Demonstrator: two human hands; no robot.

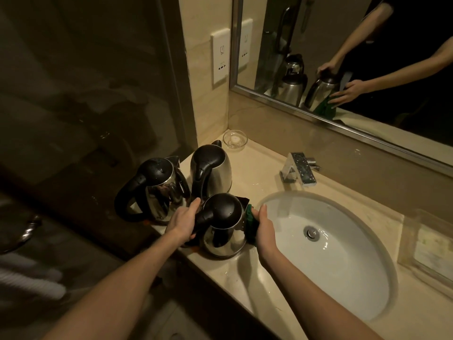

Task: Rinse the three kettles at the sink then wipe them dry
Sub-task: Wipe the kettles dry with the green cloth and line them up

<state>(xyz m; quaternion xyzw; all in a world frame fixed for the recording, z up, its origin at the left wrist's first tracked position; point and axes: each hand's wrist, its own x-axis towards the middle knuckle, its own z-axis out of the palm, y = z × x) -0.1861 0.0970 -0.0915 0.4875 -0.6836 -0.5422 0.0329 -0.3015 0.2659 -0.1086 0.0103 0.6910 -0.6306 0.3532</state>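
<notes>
Beige stone counter (245, 273) runs along a dim bathroom wall, a white oval sink (343, 256) set into it and a square chrome tap (297, 171) behind the basin. Three steel kettles with black lids and handles stand grouped on the counter to the left of the sink.

The nearest kettle (224, 231) sits just beside the basin's left rim. The person's left hand (182, 222) is wrapped round its black handle, thumb lying along the top. The right hand (263, 227) lies flat against the kettle's right flank, fingers extended, pressing a bunched green cloth (251, 223) onto the steel. A second kettle (159, 190) stands at the counter's left edge, handle towards the camera, and a third kettle (213, 170) stands behind the one being held, spout towards the wall; neither is touched.

A small clear glass dish (235, 139) rests in the back corner. A white socket plate (220, 56) is fixed to the wall above it. The framed mirror (282, 100) reflects the kettles, both forearms and the cloth. A clear tray (426, 244) sits on the counter right of the sink.
</notes>
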